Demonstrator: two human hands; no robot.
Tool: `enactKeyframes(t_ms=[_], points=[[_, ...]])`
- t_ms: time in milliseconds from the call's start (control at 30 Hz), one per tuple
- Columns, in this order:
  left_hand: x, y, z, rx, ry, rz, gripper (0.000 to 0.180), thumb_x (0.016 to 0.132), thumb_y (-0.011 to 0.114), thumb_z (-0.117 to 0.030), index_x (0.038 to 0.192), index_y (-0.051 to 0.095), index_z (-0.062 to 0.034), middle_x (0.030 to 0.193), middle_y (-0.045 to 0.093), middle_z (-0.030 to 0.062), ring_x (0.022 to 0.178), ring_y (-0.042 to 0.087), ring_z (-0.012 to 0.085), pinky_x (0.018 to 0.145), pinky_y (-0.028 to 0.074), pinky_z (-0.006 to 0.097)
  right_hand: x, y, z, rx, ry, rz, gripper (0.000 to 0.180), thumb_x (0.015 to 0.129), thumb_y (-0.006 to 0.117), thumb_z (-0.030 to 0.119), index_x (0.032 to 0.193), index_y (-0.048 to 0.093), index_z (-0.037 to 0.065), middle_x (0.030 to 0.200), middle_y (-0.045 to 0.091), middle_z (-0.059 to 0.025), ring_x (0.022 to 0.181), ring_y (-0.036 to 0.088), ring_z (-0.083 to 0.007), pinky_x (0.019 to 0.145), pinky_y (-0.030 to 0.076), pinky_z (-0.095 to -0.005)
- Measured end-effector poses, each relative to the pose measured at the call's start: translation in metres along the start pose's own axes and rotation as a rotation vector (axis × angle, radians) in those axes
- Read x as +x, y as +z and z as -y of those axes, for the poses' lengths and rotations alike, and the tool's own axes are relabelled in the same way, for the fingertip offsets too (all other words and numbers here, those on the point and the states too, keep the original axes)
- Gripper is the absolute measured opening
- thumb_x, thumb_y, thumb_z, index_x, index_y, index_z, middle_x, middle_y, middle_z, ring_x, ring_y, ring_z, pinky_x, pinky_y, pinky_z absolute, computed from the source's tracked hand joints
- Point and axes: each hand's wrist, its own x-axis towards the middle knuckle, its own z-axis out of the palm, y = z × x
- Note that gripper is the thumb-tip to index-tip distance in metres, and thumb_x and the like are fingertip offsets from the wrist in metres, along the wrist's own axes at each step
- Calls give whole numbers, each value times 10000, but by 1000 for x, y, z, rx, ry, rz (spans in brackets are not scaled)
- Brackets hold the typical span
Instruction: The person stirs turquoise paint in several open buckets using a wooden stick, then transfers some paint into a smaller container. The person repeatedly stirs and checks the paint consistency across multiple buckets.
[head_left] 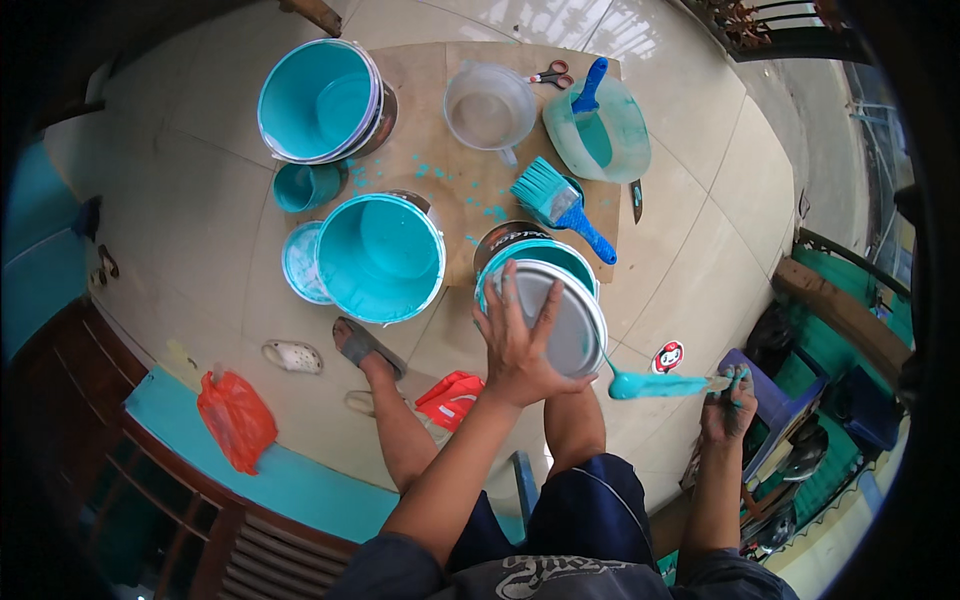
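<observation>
My left hand [520,345] spreads its fingers over a round grey piece with a pale rim [565,325], gripping its lower edge with the thumb. It is a paint can's base or lid; I cannot tell which. The piece tilts over a paint bucket [560,252] with turquoise walls, hiding much of its mouth. Off to the right, my right hand [730,405] pinches the bare end of a stir stick [660,386]. Thick turquoise paint coats the stick, gathers in a blob at its tip, and a thin strand runs from there to the grey rim.
A wide brush [562,205], scissors [552,74], a clear jug [490,108] and a tub with a brush [625,130] lie beyond on brown cardboard [425,75]. Turquoise buckets [322,100] [385,255], a cup [303,187] and a lid [303,263] stand left.
</observation>
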Motion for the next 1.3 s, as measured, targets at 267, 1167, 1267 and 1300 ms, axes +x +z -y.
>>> enactKeyframes(t_ms=[267, 1167, 1267, 1300], points=[[14, 49, 11, 405, -205, 253, 1326, 504, 877, -581, 1596, 194, -269, 1598, 34, 345, 1426, 75, 613, 940, 65, 855, -11, 18, 14, 42, 37, 104, 320, 827, 675, -38, 1127, 572, 1, 1031, 665, -172, 965, 704, -326, 842, 587, -601], [1, -155, 206, -352, -673, -476, 390, 1022, 537, -294, 1256, 593, 13, 1023, 673, 172, 1000, 643, 264, 867, 488, 331, 48, 280, -256, -1737, -505, 800, 195, 744, 621, -86, 935, 626, -48, 1052, 674, -227, 847, 697, -378, 685, 580, -417], [19, -174, 210, -233, -575, -305, 364, 1012, 558, -326, 1131, 636, 8, 898, 677, 118, 850, 629, 187, 740, 494, 317, 51, 301, -252, -1988, -377, 745, 191, 710, 602, -93, 899, 595, -70, 1042, 650, -279, 829, 696, -388, 655, 582, -423], [22, -178, 210, -219, -539, -277, 331, 999, 582, -306, 1110, 628, 2, 854, 661, 108, 805, 612, 180, 721, 487, 315, 54, 309, -252, -2102, -274, 735, 149, 716, 614, -51, 865, 615, -62, 959, 659, -290, 779, 700, -384, 627, 577, -433]])
